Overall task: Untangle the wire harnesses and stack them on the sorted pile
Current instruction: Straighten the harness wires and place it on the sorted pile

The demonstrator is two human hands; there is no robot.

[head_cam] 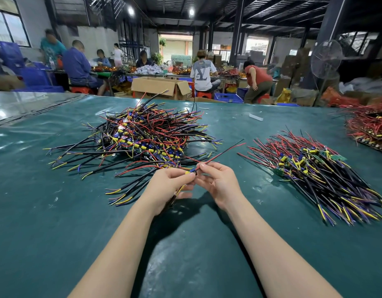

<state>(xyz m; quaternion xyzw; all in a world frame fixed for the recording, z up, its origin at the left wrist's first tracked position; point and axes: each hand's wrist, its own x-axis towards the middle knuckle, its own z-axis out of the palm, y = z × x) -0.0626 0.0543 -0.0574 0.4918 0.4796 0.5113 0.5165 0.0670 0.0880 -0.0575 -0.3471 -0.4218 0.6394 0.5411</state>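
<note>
The left hand (170,182) and right hand (218,181) both pinch a single wire harness (220,156) at the near edge of the tangled heap (142,134) — its red and black leads slant toward the sorted pile (314,168), which lies right of that heap.

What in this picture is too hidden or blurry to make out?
Head view, harness: middle covered by the left hand and right hand.
Head view, red pile: cut off by the right edge.
Head view, tangled pile: lower harnesses buried under upper wires.
</note>
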